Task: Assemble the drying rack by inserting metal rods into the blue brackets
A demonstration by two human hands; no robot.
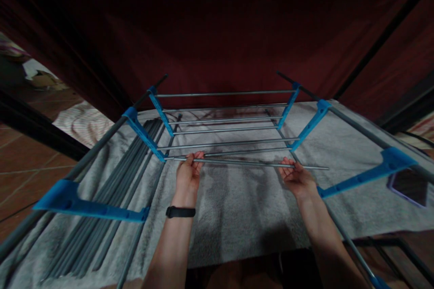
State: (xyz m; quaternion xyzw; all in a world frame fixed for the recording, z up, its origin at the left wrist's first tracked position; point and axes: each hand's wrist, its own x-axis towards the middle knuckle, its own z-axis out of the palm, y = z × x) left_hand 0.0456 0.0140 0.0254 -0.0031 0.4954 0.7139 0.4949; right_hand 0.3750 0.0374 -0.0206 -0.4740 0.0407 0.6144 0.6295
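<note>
Near blue bracket (91, 207) stood toward the blanket's (233, 212) left edge; left hand (188, 170) and right hand (297, 179) pinched one rod (237, 162); level, even support seemed best.

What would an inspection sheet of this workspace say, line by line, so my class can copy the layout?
Surface: grey fluffy cloth, wrinkled.
Job's things: blue brackets on grey side tubes, with crossbars spanning between the farther ones; loose grey rods lie side by side at left.
Clutter: phone-like object with a purple edge, at right.
Hands: left hand and right hand hold one thin rod between them; black band on left wrist.
Cables: thin dark strands near the left and right edges, possibly cables.
Surroundings: dark red panel behind; tiled floor at left.
</note>
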